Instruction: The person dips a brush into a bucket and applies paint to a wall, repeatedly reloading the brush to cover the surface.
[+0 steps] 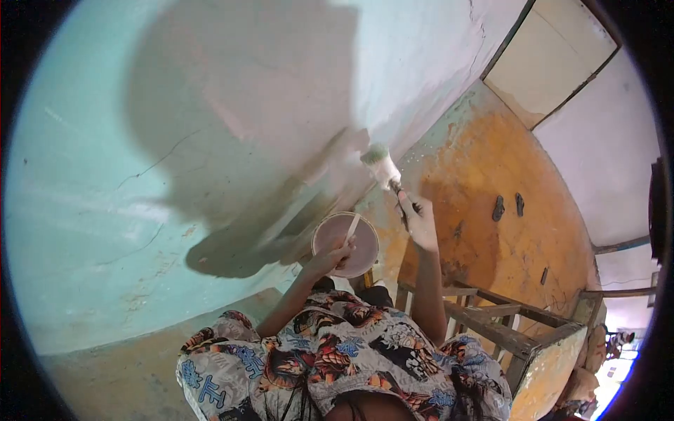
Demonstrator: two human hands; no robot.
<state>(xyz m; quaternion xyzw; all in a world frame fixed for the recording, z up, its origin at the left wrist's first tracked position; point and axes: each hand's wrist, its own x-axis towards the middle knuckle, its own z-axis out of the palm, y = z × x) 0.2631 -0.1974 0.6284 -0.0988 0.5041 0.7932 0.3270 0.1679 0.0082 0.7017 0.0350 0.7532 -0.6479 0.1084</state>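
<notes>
My right hand [420,219] is closed round the dark handle of a wide paintbrush [382,167]. Its bristles, coated in pale paint, point up and left, close to the wall [232,91]. Lower and to the left, my left hand [335,259] is wrapped round the pale strap of a round bucket [366,261], which holds light pinkish paint. The bucket hangs between my left hand and the wall. Pale paint lies over part of the turquoise wall, which shows cracks and a large shadow.
A wooden frame [505,319] stands at the lower right, close to my right arm. Dark sandals [498,208] lie on the stained orange floor [484,161]. At the upper right is a pale door panel [551,59]. Bundles [583,386] sit at the far lower right.
</notes>
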